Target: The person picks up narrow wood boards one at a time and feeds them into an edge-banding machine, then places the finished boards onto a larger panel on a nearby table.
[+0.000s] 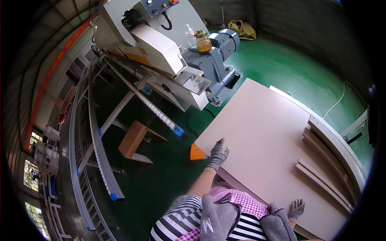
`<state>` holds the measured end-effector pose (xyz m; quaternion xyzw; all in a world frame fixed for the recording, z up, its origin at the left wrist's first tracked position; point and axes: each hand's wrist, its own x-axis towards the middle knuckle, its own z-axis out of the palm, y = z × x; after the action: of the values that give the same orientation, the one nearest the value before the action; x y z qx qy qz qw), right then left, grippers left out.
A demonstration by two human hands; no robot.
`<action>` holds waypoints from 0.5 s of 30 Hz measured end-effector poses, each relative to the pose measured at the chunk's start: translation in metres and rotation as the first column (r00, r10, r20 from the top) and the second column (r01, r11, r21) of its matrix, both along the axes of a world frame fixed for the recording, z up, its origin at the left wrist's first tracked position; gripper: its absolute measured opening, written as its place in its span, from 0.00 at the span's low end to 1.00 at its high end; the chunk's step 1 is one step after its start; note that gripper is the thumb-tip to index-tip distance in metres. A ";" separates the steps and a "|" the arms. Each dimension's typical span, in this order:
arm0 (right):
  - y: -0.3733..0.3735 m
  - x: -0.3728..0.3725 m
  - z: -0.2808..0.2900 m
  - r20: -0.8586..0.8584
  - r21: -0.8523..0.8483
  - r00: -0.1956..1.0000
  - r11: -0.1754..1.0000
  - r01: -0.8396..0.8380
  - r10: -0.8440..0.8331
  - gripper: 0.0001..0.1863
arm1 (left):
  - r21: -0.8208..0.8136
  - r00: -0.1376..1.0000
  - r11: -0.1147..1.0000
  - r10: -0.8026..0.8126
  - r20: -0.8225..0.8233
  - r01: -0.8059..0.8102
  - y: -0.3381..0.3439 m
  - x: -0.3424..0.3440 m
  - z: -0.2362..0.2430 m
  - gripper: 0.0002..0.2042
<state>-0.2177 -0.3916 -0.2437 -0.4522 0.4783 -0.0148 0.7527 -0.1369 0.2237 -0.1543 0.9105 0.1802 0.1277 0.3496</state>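
A large pale panel (pixel 257 128) lies flat in front of me, its near edge running along my waist. My left hand (pixel 219 155), in a grey knit glove, rests on the panel's left edge with fingers extended and thumb apart. Farther right, my right hand (pixel 296 208), gloved the same way, lies on the panel close to its near edge with its fingers stretched out. Neither hand is wrapped round anything. On the panel's right side lie a narrow grooved strip (pixel 321 184) and a longer brown-grey strip (pixel 327 154).
A grey machine with a motor (pixel 225 42) stands ahead; a jar (pixel 203 42) of amber liquid and a clear bottle (pixel 189 34) sit on it. Roller rails (pixel 100 160) run along the left. A brown board piece (pixel 133 138) and an orange object (pixel 197 152) are below the panel's left side.
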 end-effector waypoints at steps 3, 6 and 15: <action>0.000 -0.001 -0.002 0.026 0.015 0.999 0.999 0.035 -0.036 0.28 | -0.087 0.995 0.994 0.079 0.068 -0.073 0.021 -0.018 -0.014 0.28; -0.004 -0.001 -0.004 0.032 0.003 0.998 0.999 0.046 -0.046 0.28 | -0.124 0.986 0.985 0.132 0.105 -0.119 0.034 -0.025 -0.002 0.28; -0.008 0.006 -0.019 0.002 -0.086 1.000 0.996 0.019 -0.019 0.27 | -0.211 0.960 0.962 0.214 0.179 -0.175 0.075 -0.022 0.048 0.38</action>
<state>-0.2119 -0.3994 -0.2630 -0.4796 0.4810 -0.0430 0.7326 -0.1584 0.2985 -0.1060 0.8326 0.2444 0.2345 0.4382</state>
